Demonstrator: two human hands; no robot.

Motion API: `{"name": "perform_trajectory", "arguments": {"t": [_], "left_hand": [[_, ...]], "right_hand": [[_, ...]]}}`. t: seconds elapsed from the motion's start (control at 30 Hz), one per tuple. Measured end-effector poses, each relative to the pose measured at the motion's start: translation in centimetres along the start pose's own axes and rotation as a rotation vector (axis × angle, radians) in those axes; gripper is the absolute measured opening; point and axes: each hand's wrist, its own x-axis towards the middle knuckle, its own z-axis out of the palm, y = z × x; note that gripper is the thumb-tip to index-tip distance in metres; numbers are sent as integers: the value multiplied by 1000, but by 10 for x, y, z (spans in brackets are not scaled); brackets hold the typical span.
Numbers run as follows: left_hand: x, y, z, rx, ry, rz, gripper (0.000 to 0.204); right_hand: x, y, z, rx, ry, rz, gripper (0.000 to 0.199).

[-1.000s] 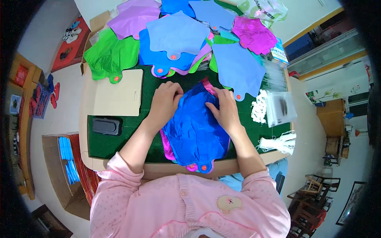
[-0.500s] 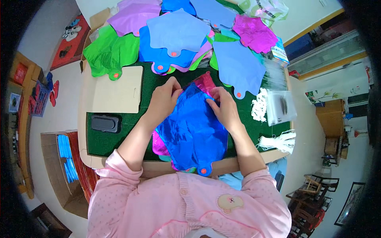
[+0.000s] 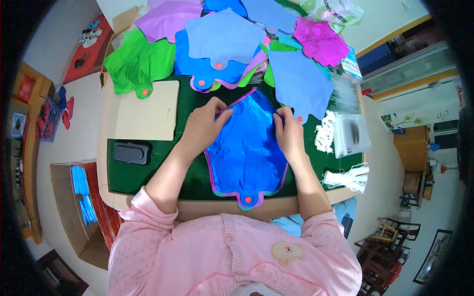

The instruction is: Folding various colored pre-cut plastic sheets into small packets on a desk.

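Observation:
A flat, shiny blue foil balloon (image 3: 249, 148) lies in front of me, its tab with a red dot toward me. Pink, purple and teal rims of other foil balloons peek out beneath it, stacked nearly edge to edge. My left hand (image 3: 206, 121) pinches the stack's upper left edge between thumb and fingers. On the upper right edge, my right hand (image 3: 289, 128) is closed in a similar pinch. Farther back lie more flat foil balloons: a green one (image 3: 140, 61), a pale blue one (image 3: 224, 37), another pale blue one (image 3: 303, 89) and a magenta one (image 3: 321, 42).
Green matting (image 3: 168, 180) covers the table. On its left are a beige board (image 3: 143, 113) and a black case (image 3: 132, 153). At right sit white ribbon coils (image 3: 324, 132), clear plastic bags (image 3: 351, 134) and a white string bundle (image 3: 348, 177). An open carton (image 3: 74, 212) stands left below.
The blue balloon has shifted up and now lies flatter, lined up over the others. The pink foil that stuck out at the top is mostly covered. Both hands moved slightly to the right.

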Motion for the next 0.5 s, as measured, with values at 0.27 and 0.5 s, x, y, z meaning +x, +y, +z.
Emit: {"name": "perform_trajectory", "arguments": {"t": [0.27, 0.5], "left_hand": [[3, -12, -15, 144, -99, 71, 23], [4, -14, -16, 181, -45, 101, 21]], "right_hand": [[0, -4, 3, -49, 81, -313, 35], [-2, 0, 8, -102, 51, -271, 43]]}}
